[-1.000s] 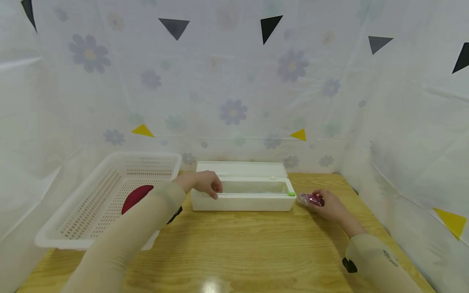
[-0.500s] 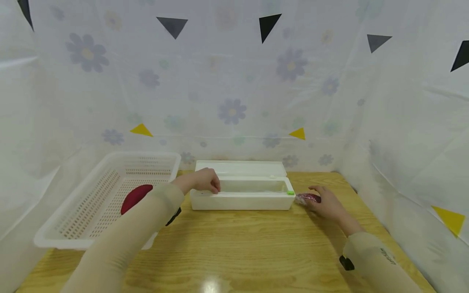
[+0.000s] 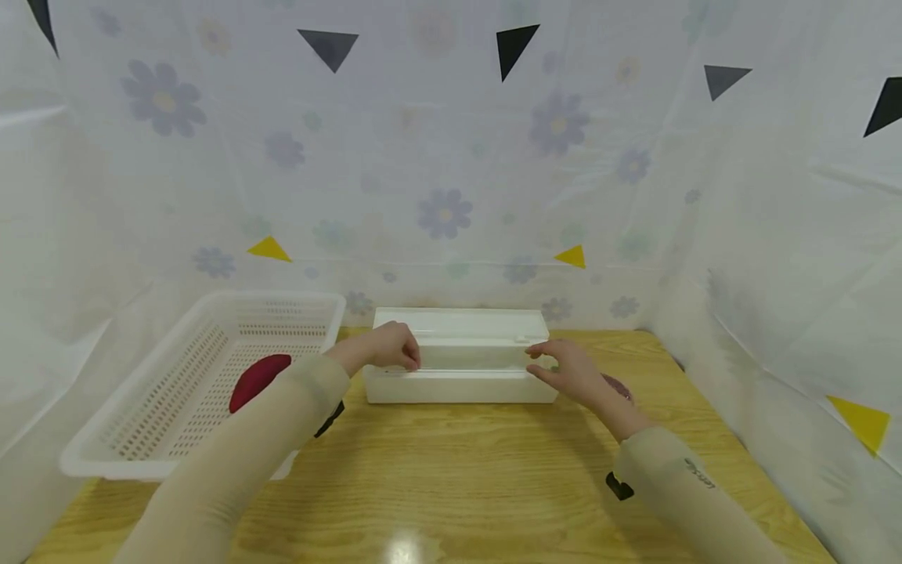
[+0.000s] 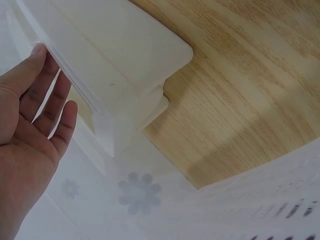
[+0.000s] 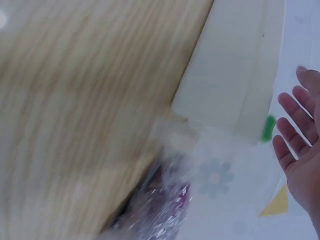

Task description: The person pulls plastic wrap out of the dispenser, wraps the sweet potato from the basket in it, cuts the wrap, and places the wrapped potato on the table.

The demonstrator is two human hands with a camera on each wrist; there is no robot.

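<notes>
A white cling film dispenser [image 3: 461,387] lies on the table with its lid tipped back. At its left front rim my left hand [image 3: 391,345] pinches with thumb and finger, apparently on the edge of the clear film, which barely shows. In the left wrist view, the left hand [image 4: 35,110] has its other fingers loosely bent. Over the dispenser's right end my right hand [image 3: 571,372] is spread, thumb and fingers apart, near the green slide cutter [image 5: 268,128]. A dark red thing in clear film [image 3: 618,387] lies behind my right wrist, its kind unclear.
To the left stands a white perforated basket [image 3: 92,462] with a dark red, rounded thing [image 3: 259,382] in it, partly hidden by my left sleeve. A wooden table [image 3: 451,470] carries everything. Pale flowered sheeting [image 3: 451,157] encloses the back and sides.
My right hand has let go of the film-wrapped red thing and moved left to the dispenser's right end. The left hand stays at the left front rim.
</notes>
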